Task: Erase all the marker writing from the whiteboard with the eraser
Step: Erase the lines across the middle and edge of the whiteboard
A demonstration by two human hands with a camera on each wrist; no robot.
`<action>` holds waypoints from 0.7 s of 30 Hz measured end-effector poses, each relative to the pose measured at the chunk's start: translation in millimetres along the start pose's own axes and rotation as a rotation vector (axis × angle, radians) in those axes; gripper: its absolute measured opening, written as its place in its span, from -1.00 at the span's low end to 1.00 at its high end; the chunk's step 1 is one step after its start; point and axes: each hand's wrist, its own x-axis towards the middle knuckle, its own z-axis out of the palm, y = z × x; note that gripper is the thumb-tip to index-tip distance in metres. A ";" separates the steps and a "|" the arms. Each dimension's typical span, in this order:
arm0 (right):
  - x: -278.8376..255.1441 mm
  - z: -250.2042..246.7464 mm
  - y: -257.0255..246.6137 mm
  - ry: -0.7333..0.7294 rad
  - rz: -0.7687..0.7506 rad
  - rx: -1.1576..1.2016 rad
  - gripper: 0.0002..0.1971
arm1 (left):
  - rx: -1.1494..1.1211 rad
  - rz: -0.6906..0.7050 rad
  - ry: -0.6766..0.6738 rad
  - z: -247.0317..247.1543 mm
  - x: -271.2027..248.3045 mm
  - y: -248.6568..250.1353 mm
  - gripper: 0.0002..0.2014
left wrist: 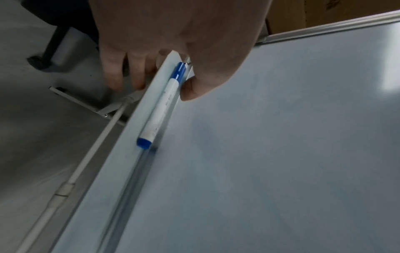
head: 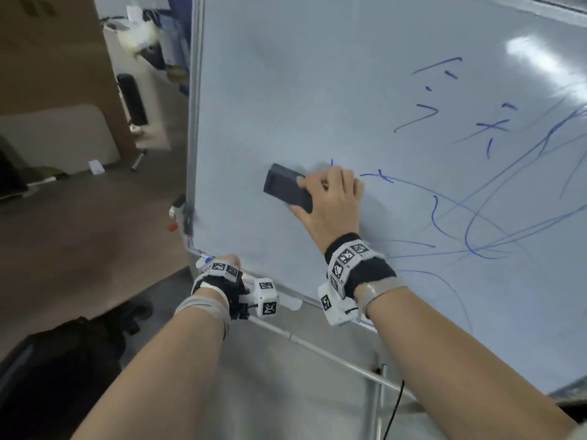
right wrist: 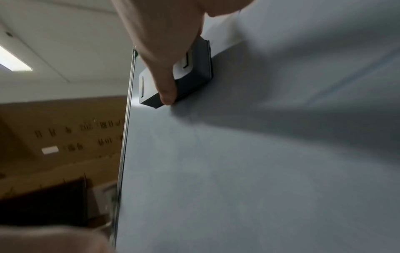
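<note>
- The left hand (head: 227,265) is nearest, at the bottom left corner of the whiteboard (head: 286,90); its grip is closed on the tray (left wrist: 138,130) that runs along the bottom edge, fingers curled under the lip and the thumb (left wrist: 190,90) lying on top.
- A capped blue marker (left wrist: 161,106) lies lengthwise in that tray, just beside the thumb.
- A thin metal rail (head: 317,344) of the stand runs below the bottom edge.
- Farther up, the right hand (head: 330,201) has its grip closed round the dark grey eraser (head: 286,187), thumb on the lower side and fingers over the top.
- The eraser lies flat against the whiteboard, roughly midway up and left of the middle; from the right wrist its pad touches the board face.
- Blue marker writing (head: 476,217) covers the right half, from short strokes toward the top edge to long loops toward the bottom right corner, and its nearest stroke runs just beside the right hand.
- The left part of the whiteboard shows only faint smears.
- A large cardboard box (head: 54,74) stands beyond the left edge.
</note>
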 end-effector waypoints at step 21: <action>-30.4 -0.7 7.2 -0.057 0.072 -0.051 -0.51 | -0.416 0.304 0.557 -2.3 11.5 77.1 -0.23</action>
